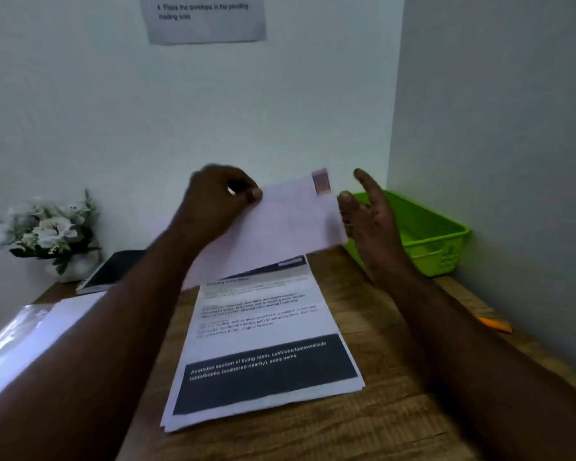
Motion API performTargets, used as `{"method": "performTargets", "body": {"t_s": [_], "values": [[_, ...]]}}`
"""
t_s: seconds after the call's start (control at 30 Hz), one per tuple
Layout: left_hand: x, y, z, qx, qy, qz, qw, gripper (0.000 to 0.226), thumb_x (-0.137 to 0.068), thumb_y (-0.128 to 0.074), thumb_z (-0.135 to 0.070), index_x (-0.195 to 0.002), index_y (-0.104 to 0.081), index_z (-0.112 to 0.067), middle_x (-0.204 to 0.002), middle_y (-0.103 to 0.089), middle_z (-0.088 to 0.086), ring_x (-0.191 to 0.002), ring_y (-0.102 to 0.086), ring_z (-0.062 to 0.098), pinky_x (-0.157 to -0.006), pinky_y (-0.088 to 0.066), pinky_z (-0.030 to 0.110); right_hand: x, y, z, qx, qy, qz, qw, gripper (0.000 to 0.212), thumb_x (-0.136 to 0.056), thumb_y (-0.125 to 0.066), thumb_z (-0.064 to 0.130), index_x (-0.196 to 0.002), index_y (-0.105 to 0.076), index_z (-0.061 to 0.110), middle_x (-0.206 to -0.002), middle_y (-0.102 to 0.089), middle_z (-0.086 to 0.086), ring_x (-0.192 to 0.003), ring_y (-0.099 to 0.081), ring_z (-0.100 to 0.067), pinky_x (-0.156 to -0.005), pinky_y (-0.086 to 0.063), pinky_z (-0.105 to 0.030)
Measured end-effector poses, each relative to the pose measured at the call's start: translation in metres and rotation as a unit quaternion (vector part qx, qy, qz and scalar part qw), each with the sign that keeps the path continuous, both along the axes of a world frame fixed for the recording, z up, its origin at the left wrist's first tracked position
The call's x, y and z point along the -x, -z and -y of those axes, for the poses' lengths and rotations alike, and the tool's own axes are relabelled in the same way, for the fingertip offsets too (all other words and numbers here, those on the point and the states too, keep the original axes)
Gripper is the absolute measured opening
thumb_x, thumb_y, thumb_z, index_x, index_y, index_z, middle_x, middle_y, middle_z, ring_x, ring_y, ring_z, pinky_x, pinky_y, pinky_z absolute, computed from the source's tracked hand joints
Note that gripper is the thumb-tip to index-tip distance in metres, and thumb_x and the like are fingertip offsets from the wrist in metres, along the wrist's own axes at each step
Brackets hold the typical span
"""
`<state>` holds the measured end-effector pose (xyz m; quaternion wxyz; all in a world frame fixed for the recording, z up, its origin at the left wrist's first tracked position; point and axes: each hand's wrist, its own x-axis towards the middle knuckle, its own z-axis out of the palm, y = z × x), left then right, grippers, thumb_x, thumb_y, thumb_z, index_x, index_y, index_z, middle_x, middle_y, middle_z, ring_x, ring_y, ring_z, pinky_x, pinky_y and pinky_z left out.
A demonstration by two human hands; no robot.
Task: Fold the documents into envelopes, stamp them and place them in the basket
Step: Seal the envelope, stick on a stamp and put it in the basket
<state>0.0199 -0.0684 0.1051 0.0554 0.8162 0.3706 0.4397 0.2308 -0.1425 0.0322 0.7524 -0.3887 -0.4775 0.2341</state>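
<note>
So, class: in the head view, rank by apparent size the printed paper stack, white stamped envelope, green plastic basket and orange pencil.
1. Printed paper stack
2. White stamped envelope
3. Green plastic basket, partly hidden and farther away, so unsure against the envelope
4. Orange pencil

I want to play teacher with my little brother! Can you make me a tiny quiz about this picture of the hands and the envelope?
1. True or false: the envelope already has a stamp on it.
2. Which hand pinches the envelope? A) left hand B) right hand C) both
3. Fill in: the basket in the corner is ____ in colour.

Key
1. True: a reddish stamp sits at its top corner.
2. A: the left hand pinches one end; the right hand is open beside the other end, fingers spread.
3. Green. It stands on the wooden desk, beyond the stack of printed documents.
</note>
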Motion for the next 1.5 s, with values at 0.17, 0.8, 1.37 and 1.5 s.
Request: {"method": "performTargets", "body": {"t_s": [0.17,0.8,1.37,1.5], "values": [[-0.020,-0.072,0.006,0.039,0.051,0.230,0.971,0.007,-0.080,-0.075,-0.021,-0.082,-0.073,-0.015,-0.074,-0.068,-0.003,-0.064,-0.060,0.002,-0.060,-0.049,0.018,-0.041,-0.017,0.019,-0.030,0.170,0.173,0.970,0.045,-0.088,-0.066,0.027,-0.130,-0.051,0.027,-0.107,-0.068,0.004,-0.102,-0.063,-0.008,-0.090,-0.047,-0.022],[-0.168,0.003,-0.039,0.376,0.062,0.514,0.768,0.027,-0.091,-0.052,0.004,-0.073,-0.060,-0.014,-0.077,-0.063,-0.002,-0.064,-0.061,0.016,-0.057,-0.052,0.025,-0.117,-0.023,0.050,0.401,0.136,0.443,0.790,0.077,-0.065,-0.085,0.037,-0.133,-0.053,0.023,-0.132,-0.054,0.000,-0.119,-0.049,-0.016,-0.083,-0.037,-0.020],[-0.263,0.013,-0.028,0.434,0.039,0.541,0.719,0.023,-0.089,-0.041,0.002,-0.082,-0.062,-0.006,-0.077,-0.061,0.005,-0.047,-0.047,0.017,-0.036,-0.036,0.011,-0.142,0.004,0.025,0.295,0.260,0.436,0.809,0.050,-0.095,-0.053,0.032,-0.140,-0.044,0.011,-0.143,-0.047,-0.009,-0.131,-0.042,-0.024,-0.106,-0.033,-0.031],[-0.264,0.010,-0.029,0.422,0.016,0.518,0.744,0.027,-0.090,-0.040,-0.001,-0.070,-0.055,-0.009,-0.073,-0.058,0.003,-0.047,-0.043,0.015,-0.037,-0.032,0.008,-0.143,0.004,0.022,0.298,0.283,0.463,0.785,0.040,-0.097,-0.047,0.024,-0.133,-0.052,0.008,-0.135,-0.053,-0.013,-0.125,-0.047,-0.027,-0.102,-0.038,-0.035]]}}
